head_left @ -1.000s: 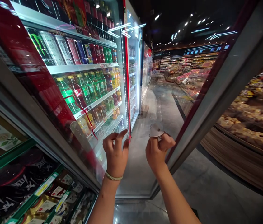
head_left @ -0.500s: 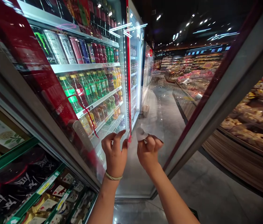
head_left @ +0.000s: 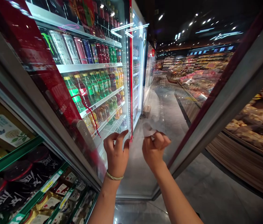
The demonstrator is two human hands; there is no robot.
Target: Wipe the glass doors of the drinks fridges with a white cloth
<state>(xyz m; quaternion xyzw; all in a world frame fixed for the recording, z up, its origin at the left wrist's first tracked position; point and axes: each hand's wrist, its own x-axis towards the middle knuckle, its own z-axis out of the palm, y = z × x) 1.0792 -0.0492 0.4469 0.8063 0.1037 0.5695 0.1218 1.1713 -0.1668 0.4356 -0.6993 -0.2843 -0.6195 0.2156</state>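
A glass cooler door with a grey frame (head_left: 206,124) stands open in front of me. My left hand (head_left: 117,152), with a pale band at the wrist, is raised near the glass, fingers bent and apart, holding nothing. Beside it, my right hand (head_left: 155,149) is closed on a thin whitish sheet (head_left: 148,130), which sticks out above the fingers. A red cord (head_left: 88,109) hangs to the left, in front of the bottles.
Drink cans (head_left: 70,49) and bottles (head_left: 90,85) fill lit shelves at the left. Packaged jars (head_left: 16,180) sit on green-edged shelves at the lower left. A food display (head_left: 259,127) is on the right; a cardboard box (head_left: 146,111) lies on the floor ahead.
My right hand has moved slightly right with the whitish sheet, widening the gap between my hands. The scene has shifted a little to the right in the view.
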